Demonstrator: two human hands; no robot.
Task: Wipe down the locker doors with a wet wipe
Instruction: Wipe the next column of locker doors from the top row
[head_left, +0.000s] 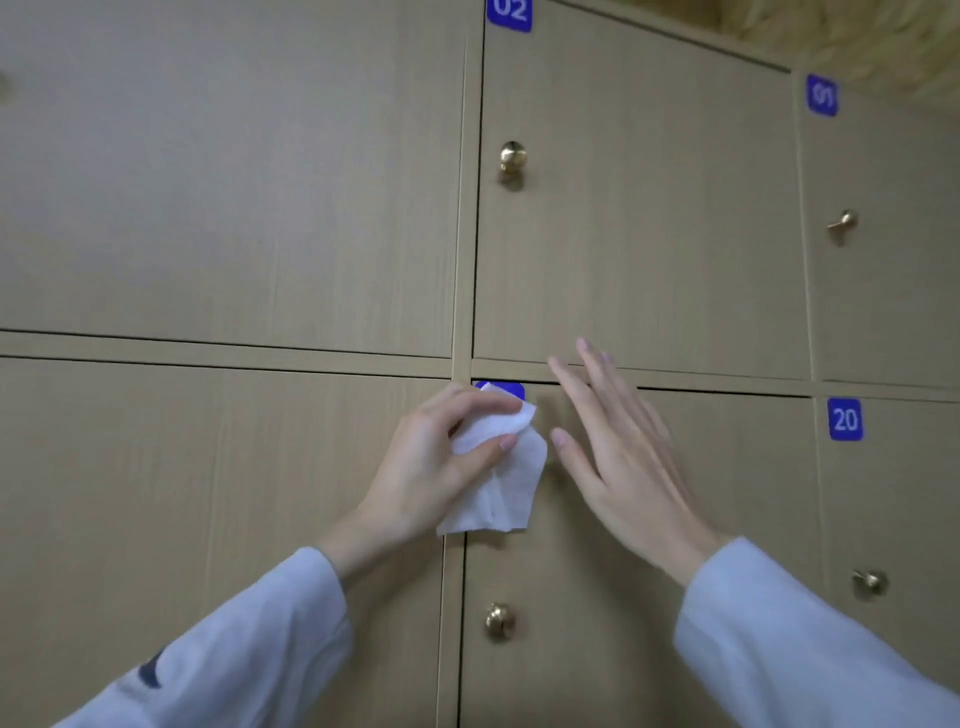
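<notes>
Left hand (441, 457) pinching wet wipe (498, 473), right hand (618, 447) just beside

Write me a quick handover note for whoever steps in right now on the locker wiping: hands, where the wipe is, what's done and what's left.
Left hand pinches the wet wipe at the top left corner of the middle lower door, partly covering its blue number tag.
Right hand is open, fingers straight, beside the wipe, holding nothing.
Done: cannot tell; no door shows wet streaks.
Left: wipe this door, then doors 02, 01 and 20.
</notes>
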